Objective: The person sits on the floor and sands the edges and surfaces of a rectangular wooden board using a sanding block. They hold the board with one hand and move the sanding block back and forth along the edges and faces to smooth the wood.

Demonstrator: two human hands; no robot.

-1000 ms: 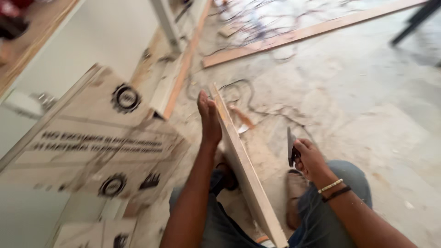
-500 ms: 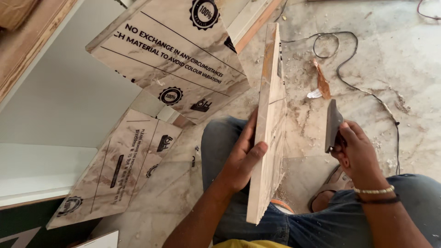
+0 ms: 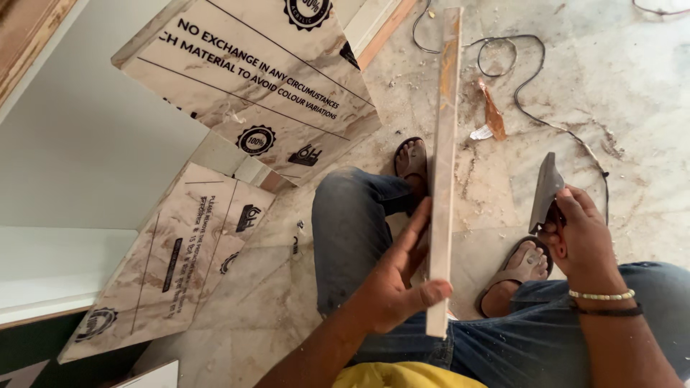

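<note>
My left hand (image 3: 397,282) grips a long narrow board (image 3: 444,144) seen edge-on, its thumb on the near side and fingers along the left face. The board stands upright between my knees, reaching away over the marble floor. To its right my right hand (image 3: 581,237) is closed on a flat grey metal blade (image 3: 545,188) that points up, a hand's width from the board. Beaded bracelets circle the right wrist. My jeans-clad legs and sandalled feet (image 3: 412,159) lie beneath.
Two large printed laminate sheets (image 3: 251,86) (image 3: 172,259) lean at the left against white panels (image 3: 79,165). A black cable (image 3: 517,79) loops over the dusty floor, with a brown scrap (image 3: 493,115) and sawdust near it.
The view has swung down toward my lap. The board now stands more upright and edge-on between my legs; both hands keep their holds.
</note>
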